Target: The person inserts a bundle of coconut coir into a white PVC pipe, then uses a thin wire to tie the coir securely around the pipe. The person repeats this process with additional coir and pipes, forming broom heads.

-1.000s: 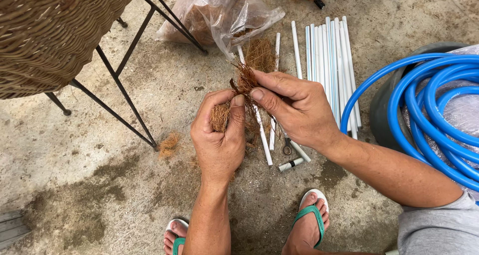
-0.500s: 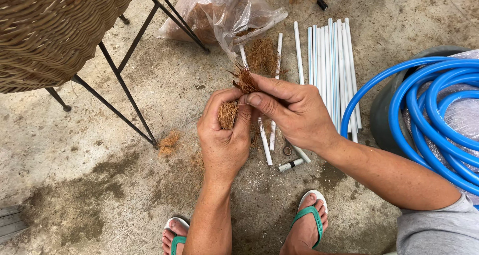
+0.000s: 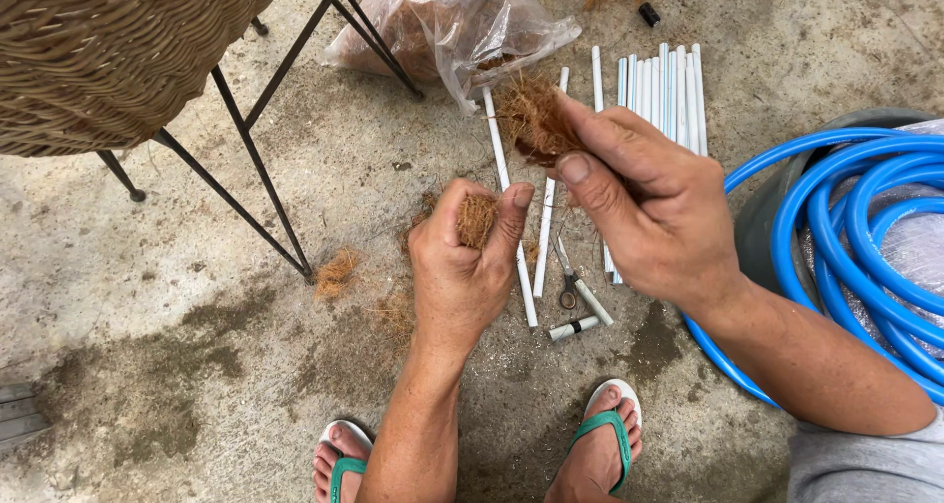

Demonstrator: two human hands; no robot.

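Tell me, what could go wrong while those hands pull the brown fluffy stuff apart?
The right hand pinches one tuft of brown fibre and the left hand grips another clump; loose strands could drop and scatter, as some bits already lie on the concrete floor. Small scissors lie open near the feet in flip-flops, so a step forward might hurt. The white tubes could roll underfoot.
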